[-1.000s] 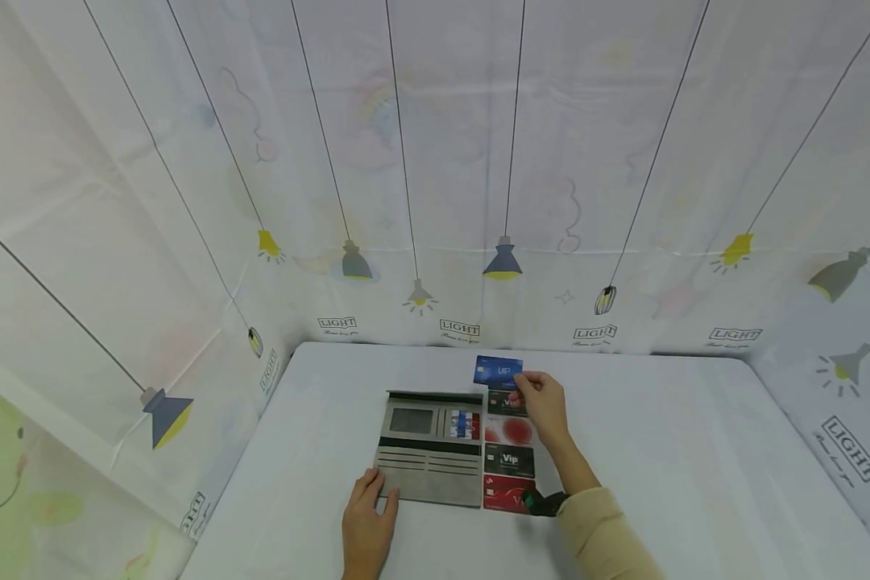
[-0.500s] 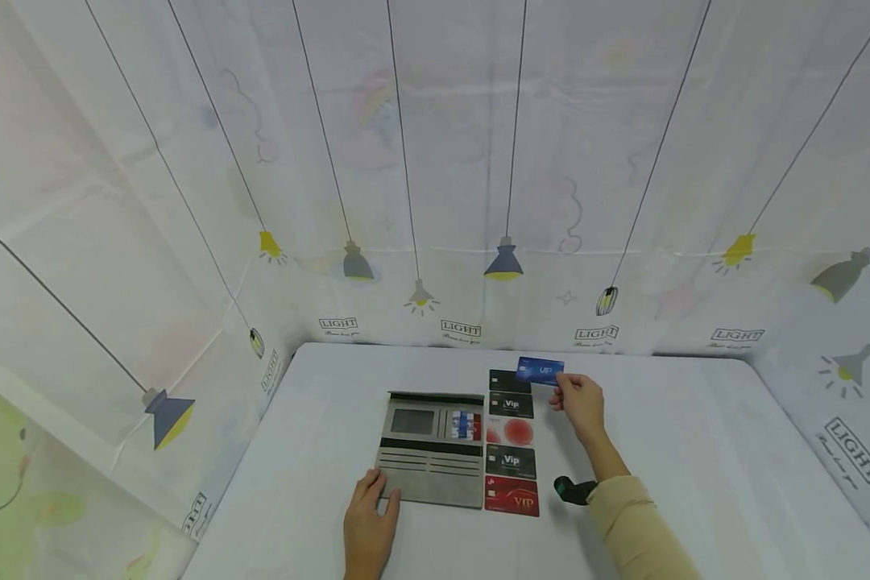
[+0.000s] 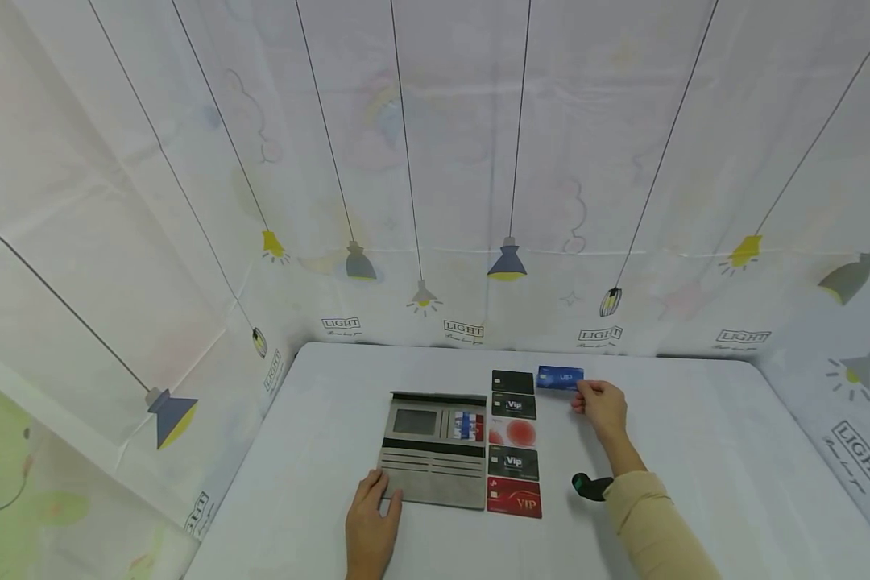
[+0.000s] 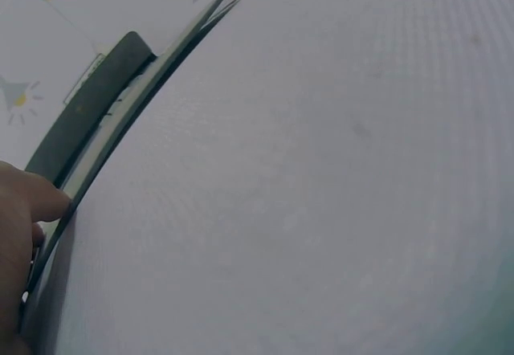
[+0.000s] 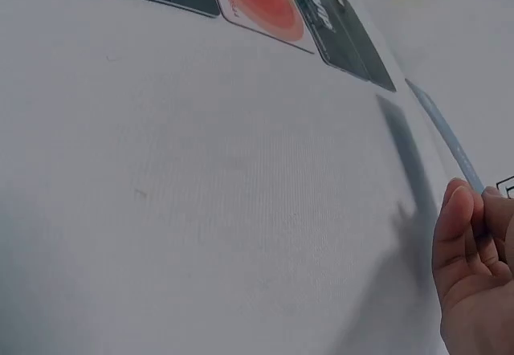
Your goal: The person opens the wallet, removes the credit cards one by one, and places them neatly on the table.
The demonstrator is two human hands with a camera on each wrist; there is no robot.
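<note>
A blue VIP card (image 3: 560, 378) is pinched at its right end by my right hand (image 3: 603, 408), to the right of the column of cards at the back of the table. In the right wrist view the card (image 5: 450, 140) appears edge-on, a little above the table, its shadow beside it. My left hand (image 3: 372, 519) rests at the lower left corner of an opened grey wallet (image 3: 435, 486), fingers along its left side. The left wrist view has the thumb touching the wallet's edge (image 4: 120, 118). Several cards show in an upper pocket of the wallet.
Right of the wallet, several cards lie in a column: a dark card (image 3: 512, 382) at the back, black Vip cards, a white card with a red circle (image 3: 515, 432), and a red VIP card (image 3: 515, 497) in front. A patterned curtain (image 3: 435, 161) hangs behind the white table (image 3: 696, 451).
My right hand has carried the blue card to the right, off the column's far end, then lowered it, uncovering the dark card. The left hand has stayed at the wallet.
</note>
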